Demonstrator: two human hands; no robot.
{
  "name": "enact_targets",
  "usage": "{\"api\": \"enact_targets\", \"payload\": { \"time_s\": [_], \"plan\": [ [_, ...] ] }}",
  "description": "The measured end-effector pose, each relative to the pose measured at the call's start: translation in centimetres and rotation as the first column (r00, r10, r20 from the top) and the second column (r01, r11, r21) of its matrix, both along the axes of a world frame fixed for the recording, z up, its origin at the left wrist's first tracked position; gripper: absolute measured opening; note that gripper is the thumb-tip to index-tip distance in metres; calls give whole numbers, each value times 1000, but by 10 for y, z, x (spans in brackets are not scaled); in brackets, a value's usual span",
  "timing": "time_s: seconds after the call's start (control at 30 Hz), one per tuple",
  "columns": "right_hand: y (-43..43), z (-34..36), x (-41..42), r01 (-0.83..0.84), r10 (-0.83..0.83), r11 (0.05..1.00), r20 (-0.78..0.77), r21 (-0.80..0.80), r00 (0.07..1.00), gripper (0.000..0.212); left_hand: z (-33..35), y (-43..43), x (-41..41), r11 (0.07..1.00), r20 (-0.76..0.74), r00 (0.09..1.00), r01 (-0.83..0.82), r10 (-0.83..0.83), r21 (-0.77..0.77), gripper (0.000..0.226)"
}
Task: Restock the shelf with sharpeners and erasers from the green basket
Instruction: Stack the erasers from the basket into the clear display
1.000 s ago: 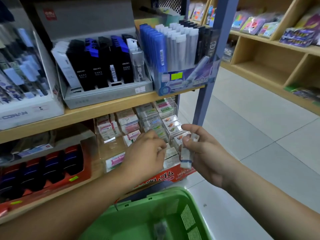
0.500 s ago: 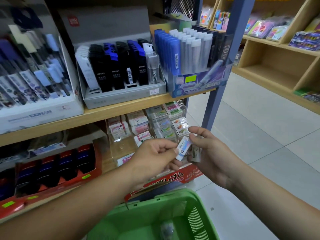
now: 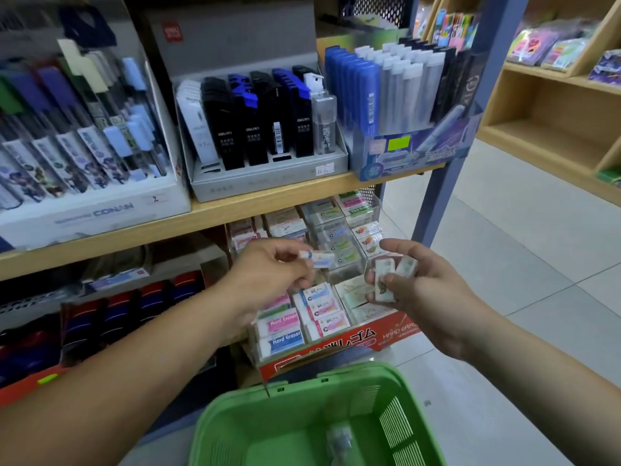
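Since the earlier frame the hands have drawn apart at frame centre. The left hand (image 3: pixel 268 267) fingers pinch one small glossy rectangular eraser (image 3: pixel 319 258) before the wooden shelf (image 3: pixel 235 210). The right hand (image 3: pixel 426 290) fingers grip two wrapped blocks (image 3: pixel 383 280). The slotted plastic green basket (image 3: pixel 396 422) is at bottom centre.

The eraser box (image 3: pixel 339 348) sits beneath the shelf board (image 3: pixel 235 210), basket (image 3: pixel 336 373) before it

A stationery shop: wooden shelves (image 3: pixel 215 213) carry display boxes of erasers (image 3: pixel 302 324) and lead cases (image 3: pixel 262 129) with price stickers, above a tiled floor (image 3: pixel 504 264).
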State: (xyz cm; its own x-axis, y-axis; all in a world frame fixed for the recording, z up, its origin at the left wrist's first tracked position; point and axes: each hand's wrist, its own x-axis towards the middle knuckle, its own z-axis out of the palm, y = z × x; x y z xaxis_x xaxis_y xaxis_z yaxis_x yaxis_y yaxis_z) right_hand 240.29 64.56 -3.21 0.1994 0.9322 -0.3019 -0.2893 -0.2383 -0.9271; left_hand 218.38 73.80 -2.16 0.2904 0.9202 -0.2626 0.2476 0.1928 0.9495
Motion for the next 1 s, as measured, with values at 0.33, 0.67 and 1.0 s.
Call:
{"api": "enact_targets", "payload": {
  "time_s": [0.33, 0.67, 1.0],
  "plan": [
    [20, -9, -30, 11, -13, 1000, 63, 27, 998, 44, -22, 36, -25, 915, -420, 891, 13, 173, 404, 17],
    [28, -16, -26, 13, -18, 999, 102, 49, 995, 37, -14, 50, -10, 930, -515, 857, 206, -21, 305, 8],
    [27, -11, -29, -17, 20, 999, -53, 45, 998, 37, -8, 37, -8, 792, -730, 682, 469, -44, 390, 18]
  ]
}}
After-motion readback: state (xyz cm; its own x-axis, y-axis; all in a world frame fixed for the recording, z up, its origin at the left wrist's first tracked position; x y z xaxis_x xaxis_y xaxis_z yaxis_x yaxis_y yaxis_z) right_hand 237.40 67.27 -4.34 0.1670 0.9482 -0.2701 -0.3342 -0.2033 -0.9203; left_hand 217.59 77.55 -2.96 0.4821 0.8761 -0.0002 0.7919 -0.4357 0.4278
